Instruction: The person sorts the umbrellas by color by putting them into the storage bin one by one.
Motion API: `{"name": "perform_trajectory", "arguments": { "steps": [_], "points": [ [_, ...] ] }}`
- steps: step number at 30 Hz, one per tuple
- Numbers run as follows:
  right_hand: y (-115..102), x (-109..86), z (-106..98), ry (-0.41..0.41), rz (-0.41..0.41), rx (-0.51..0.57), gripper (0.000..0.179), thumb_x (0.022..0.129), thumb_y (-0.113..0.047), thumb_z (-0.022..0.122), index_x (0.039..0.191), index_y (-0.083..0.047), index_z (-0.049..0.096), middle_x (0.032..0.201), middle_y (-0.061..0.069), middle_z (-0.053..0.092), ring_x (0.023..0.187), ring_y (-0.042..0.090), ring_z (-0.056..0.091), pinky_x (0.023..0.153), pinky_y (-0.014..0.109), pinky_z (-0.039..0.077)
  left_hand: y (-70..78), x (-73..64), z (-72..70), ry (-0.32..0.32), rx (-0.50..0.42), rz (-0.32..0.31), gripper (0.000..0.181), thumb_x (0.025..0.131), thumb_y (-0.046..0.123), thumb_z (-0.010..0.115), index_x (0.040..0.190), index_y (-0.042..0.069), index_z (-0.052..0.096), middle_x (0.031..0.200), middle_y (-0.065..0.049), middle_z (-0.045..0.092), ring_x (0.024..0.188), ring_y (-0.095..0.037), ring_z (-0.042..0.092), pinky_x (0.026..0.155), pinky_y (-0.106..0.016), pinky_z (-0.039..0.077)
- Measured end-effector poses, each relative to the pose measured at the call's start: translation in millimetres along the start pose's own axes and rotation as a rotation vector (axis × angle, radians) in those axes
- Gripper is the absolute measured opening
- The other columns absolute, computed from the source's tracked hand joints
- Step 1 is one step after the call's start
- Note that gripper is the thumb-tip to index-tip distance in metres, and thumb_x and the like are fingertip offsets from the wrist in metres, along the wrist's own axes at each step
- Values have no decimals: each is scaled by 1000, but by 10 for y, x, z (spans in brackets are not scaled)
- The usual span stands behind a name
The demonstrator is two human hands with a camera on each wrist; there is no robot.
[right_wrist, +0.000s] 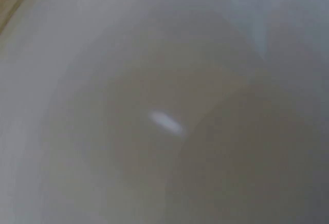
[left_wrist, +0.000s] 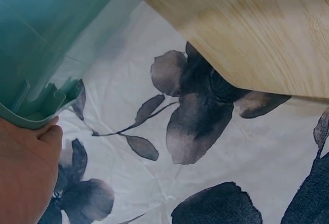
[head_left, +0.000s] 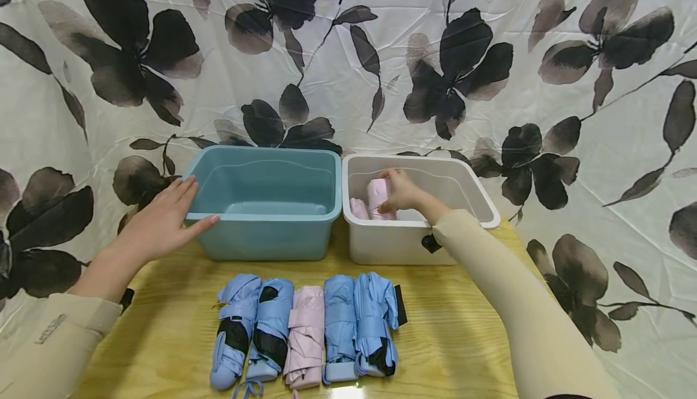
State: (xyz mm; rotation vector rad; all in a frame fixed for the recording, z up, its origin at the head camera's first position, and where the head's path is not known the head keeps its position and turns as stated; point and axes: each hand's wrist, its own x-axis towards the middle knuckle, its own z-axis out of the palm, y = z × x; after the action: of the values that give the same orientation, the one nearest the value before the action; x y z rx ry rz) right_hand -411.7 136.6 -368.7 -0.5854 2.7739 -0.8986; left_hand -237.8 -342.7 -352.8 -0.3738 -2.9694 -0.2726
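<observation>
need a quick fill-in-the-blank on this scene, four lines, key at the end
1. The umbrella held by the right hand is ____ in colour.
2. In the head view, the white bin stands to the ____ of the teal bin.
3. The blue umbrellas lying in the row on the table number ____.
4. Counted from either end, the row's pink umbrella is the ____.

Missing words: pink; right; four; third

Head view's bright and pretty even, soft shadows on the desk plus a glare patch at the bottom edge. Left wrist cam looks dimmer, kinda soft. Right wrist cam's a murky blur with one white glint.
</observation>
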Motion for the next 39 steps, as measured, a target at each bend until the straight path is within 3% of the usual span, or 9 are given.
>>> {"name": "perform_trajectory", "arguments": {
  "steps": [6, 14, 20, 23, 27, 33, 39],
  "points": [
    [19, -6, 32, -60, -43, -98, 79, 71, -8, 91, 138, 4, 52, 138, 30, 46, 128, 39, 46, 110, 48, 44, -25, -15, 7, -5, -12, 4, 99, 102, 59, 55, 158, -15, 22, 168, -33, 13, 155, -54, 9, 122, -69, 15],
    [44, 25, 40, -146, -102, -123, 71, 78, 1, 82, 141, 10, 52, 144, 29, 55, 137, 41, 47, 118, 46, 38, -30, 27, 5, -3, -2, 11, 99, 103, 59, 53, 158, -16, 21, 168, -34, 13, 155, -54, 9, 121, -69, 16],
    [48, 9, 37, -194, -87, -97, 73, 82, -1, 78, 146, 11, 48, 145, 30, 55, 131, 39, 55, 108, 42, 48, -16, 14, 4, -12, -12, -2, 101, 102, 61, 54, 158, -15, 20, 168, -33, 13, 155, -54, 10, 120, -70, 17],
    [29, -6, 25, -202, -72, -76, 70, 84, 0, 76, 147, 10, 47, 146, 30, 54, 115, 36, 64, 95, 37, 56, -14, 12, 7, -10, -15, -6, 100, 102, 61, 54, 158, -15, 21, 168, -32, 13, 155, -53, 10, 120, -71, 18],
    [-26, -38, -2, -192, -65, -50, 66, 89, -1, 76, 147, 11, 47, 147, 32, 51, 98, 35, 69, 82, 34, 61, -16, 3, 5, -9, -18, -8, 100, 102, 61, 54, 158, -15, 21, 168, -33, 13, 155, -54, 10, 119, -72, 18],
    [-53, -104, -55, -117, -123, -32, 61, 95, -8, 72, 147, 10, 47, 147, 34, 50, 122, 44, 62, 100, 46, 54, 1, 0, 19, 1, -22, 0, 99, 102, 60, 55, 158, -16, 22, 168, -33, 15, 154, -54, 11, 119, -71, 18],
    [-176, -227, -150, -18, -153, 84, 60, 95, -6, 72, 149, 7, 49, 148, 30, 51, 119, 43, 66, 98, 48, 56, 2, 10, 15, 12, -14, 8, 98, 103, 59, 54, 158, -16, 22, 167, -34, 16, 154, -55, 12, 119, -71, 19]
  ]
}}
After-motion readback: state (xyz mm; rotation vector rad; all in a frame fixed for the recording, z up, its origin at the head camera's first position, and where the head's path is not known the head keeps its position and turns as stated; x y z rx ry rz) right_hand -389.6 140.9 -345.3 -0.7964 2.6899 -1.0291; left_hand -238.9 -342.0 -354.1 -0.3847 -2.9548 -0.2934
